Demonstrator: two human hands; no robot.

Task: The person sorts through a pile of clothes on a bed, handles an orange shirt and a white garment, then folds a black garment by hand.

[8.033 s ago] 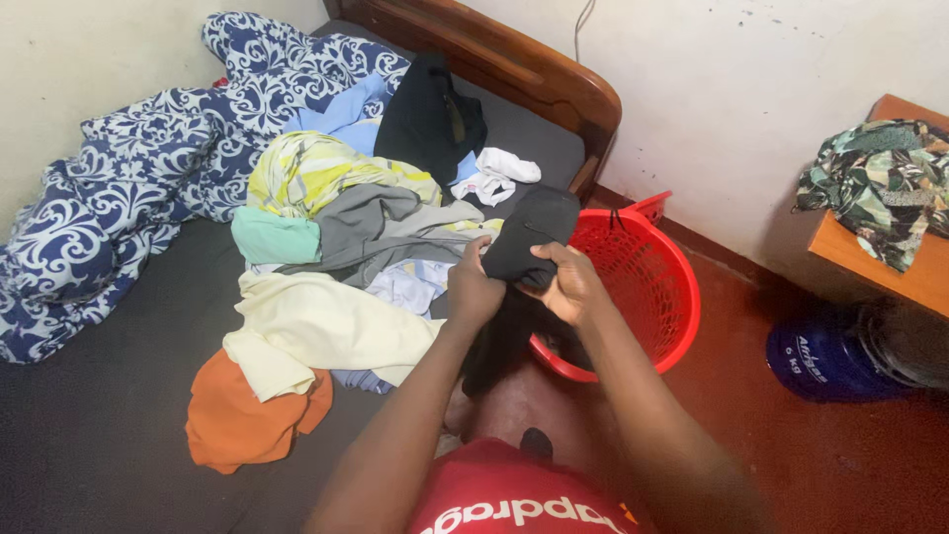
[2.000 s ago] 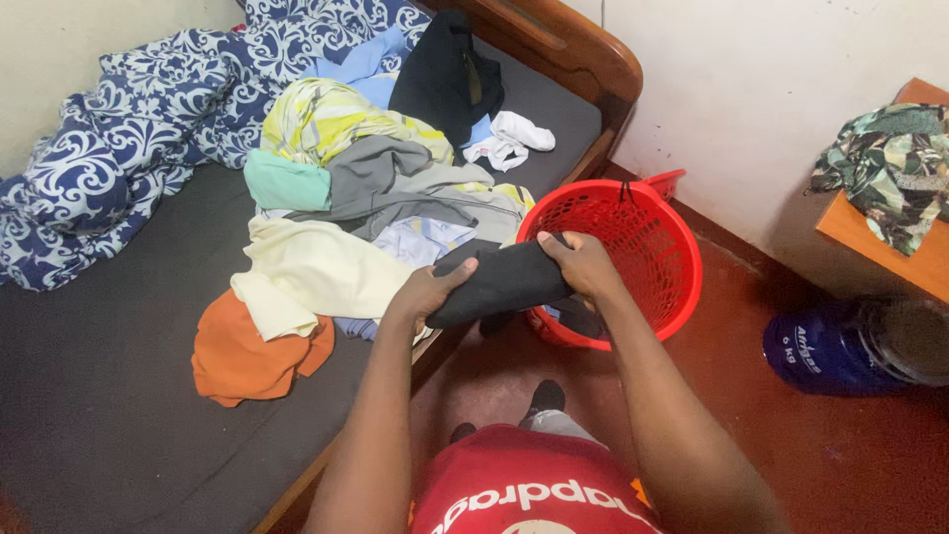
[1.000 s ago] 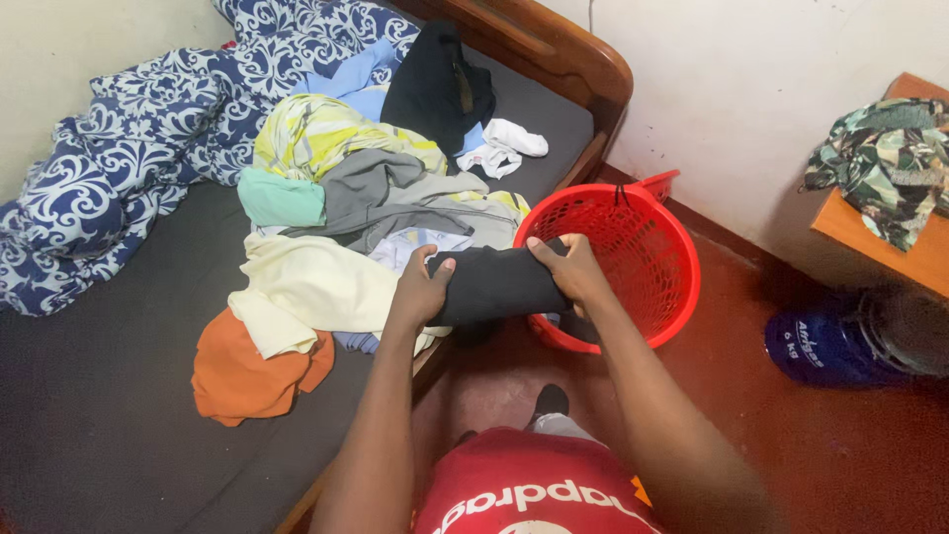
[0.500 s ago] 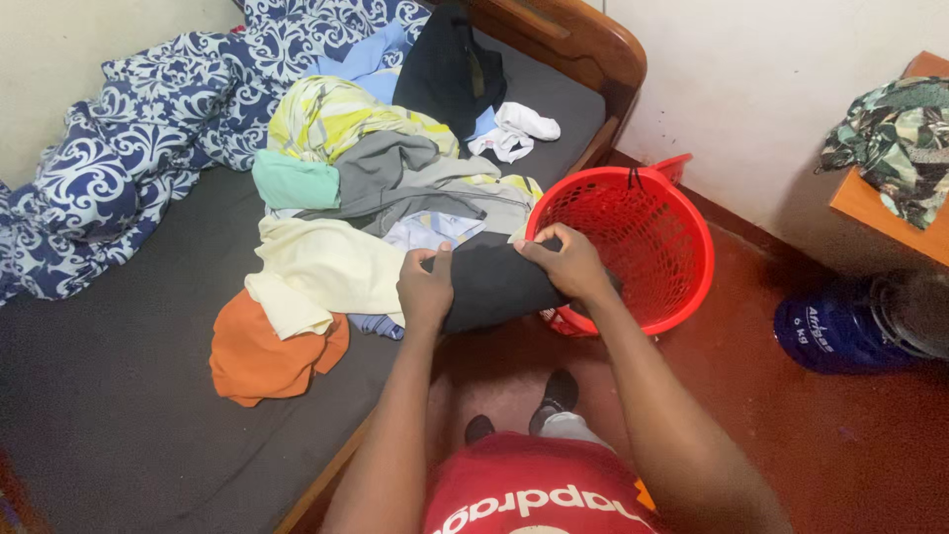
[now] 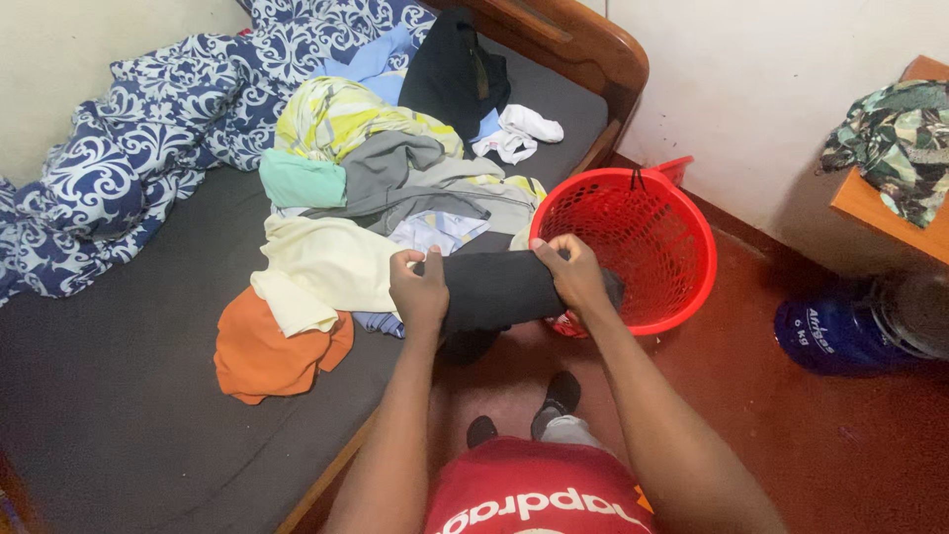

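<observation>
I hold a folded black garment (image 5: 494, 290) stretched flat between both hands, at the bed's edge. My left hand (image 5: 419, 292) grips its left end and my right hand (image 5: 570, 272) grips its right end. Just beyond my right hand stands a round red plastic laundry basket (image 5: 682, 227) on the floor. Behind the garment lies a heap of clothes (image 5: 395, 188) on the dark grey mattress (image 5: 129, 376): cream, orange, grey, yellow-patterned, mint and black pieces.
A blue and white patterned duvet (image 5: 138, 129) is bunched at the bed's far left. The wooden headboard (image 5: 583, 49) meets a white wall. A camouflage cloth (image 5: 885, 138) lies on a wooden table at right, and a blue tub (image 5: 830, 331) stands on the red floor.
Over eight seconds the hanging black garment has been folded into a flat bundle between both hands. In the last second the hands shifted slightly and tightened the fold.
</observation>
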